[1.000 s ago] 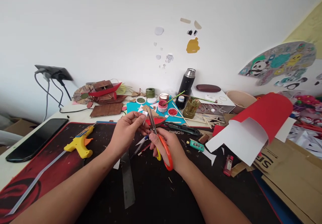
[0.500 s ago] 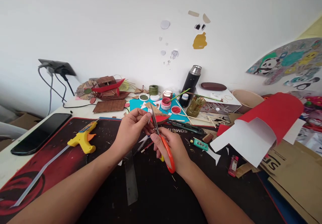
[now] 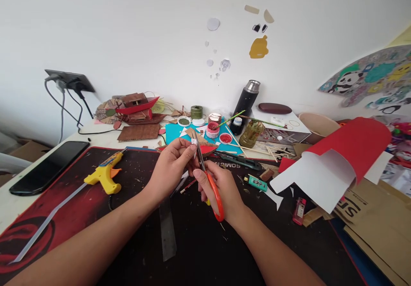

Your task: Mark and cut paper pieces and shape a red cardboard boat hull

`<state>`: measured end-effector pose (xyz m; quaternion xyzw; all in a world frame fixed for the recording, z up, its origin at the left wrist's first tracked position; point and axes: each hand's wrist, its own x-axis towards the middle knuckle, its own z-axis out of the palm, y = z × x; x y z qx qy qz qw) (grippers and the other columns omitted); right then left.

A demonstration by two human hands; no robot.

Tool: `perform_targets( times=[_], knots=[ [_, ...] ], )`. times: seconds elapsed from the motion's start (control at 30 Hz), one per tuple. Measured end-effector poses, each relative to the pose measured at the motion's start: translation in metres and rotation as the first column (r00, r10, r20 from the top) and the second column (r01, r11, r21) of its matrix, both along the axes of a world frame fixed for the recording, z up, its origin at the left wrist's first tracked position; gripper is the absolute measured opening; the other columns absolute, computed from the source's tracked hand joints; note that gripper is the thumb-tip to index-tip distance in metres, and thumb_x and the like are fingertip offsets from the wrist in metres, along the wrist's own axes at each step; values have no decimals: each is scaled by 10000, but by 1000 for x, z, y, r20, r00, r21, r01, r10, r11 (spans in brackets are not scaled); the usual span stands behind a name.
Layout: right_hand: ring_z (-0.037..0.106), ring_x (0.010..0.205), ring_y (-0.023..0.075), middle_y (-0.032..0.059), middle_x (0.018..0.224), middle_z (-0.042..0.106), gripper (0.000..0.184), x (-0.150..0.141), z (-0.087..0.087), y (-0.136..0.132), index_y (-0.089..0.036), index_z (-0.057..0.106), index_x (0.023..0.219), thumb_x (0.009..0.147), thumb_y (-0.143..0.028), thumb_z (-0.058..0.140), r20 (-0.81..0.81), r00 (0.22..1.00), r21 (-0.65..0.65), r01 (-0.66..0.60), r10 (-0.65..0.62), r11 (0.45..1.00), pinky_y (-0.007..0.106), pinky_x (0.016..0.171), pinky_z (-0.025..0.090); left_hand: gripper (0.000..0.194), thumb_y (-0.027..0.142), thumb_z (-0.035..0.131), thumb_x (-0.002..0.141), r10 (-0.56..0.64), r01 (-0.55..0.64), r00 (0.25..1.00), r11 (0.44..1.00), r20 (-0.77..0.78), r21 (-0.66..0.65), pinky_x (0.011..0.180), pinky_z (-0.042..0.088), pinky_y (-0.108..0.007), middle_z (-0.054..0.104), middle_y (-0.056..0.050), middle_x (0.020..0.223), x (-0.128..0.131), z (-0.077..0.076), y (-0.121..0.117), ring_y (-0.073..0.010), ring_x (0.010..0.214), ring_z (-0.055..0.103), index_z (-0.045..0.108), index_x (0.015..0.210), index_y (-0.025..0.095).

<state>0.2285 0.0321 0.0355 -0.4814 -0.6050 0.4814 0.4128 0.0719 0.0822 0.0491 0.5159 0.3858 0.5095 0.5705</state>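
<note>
My left hand (image 3: 173, 162) pinches a small piece of white paper (image 3: 194, 142) between thumb and fingers above the dark mat. The scissors (image 3: 215, 198), with orange handles and a bit of yellow inside, are in my right hand (image 3: 224, 187), fingers wrapped through the loops. Their metal blades point away from me and lie right beside the paper; whether they are cutting into it I cannot tell. Behind my hands lies a red-painted piece of cardboard (image 3: 208, 149), partly hidden by them. A clear ruler-like strip (image 3: 168, 234) lies on the mat below.
A yellow glue gun (image 3: 105, 174) and a black phone (image 3: 48, 166) lie at the left. Open paint pots (image 3: 212, 129), a black flask (image 3: 245, 104) and a brush jar (image 3: 252, 135) stand behind. At the right are a green lighter (image 3: 257, 183) and a curled red sheet (image 3: 353, 149).
The view has shifted slightly. Both hands keep their hold on the paper and scissors, the blades still close to the paper, with only a small movement.
</note>
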Motion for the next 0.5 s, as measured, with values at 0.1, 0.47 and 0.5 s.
perform_targets(
  times=[0.1,0.47,0.5],
  knots=[
    [576,467,134,-28,635,592,445,0,0,0,-236,593,873,1013,-654,646,17,1000,8,5,-5,1000,239,468,433,390,545,783,946,-9,9,1000,1000,-1,1,532,501,-220,704,38,669,0,2,-1,-125,550,637,568,917,221],
    [516,483,134,-28,622,557,451,2,-4,-1,-242,602,859,1024,-660,631,82,996,22,27,-29,999,248,472,388,401,559,784,926,3,-3,1000,1000,-27,-10,540,505,-244,687,37,665,0,3,-2,-135,547,631,563,913,226],
    [513,480,133,-30,619,553,452,2,-4,-1,-242,593,848,1024,-658,633,83,996,22,26,-28,999,249,472,384,396,554,783,929,0,-1,1000,1000,-27,-12,544,509,-246,688,37,667,0,3,-2,-133,547,629,562,912,225]
  ],
)
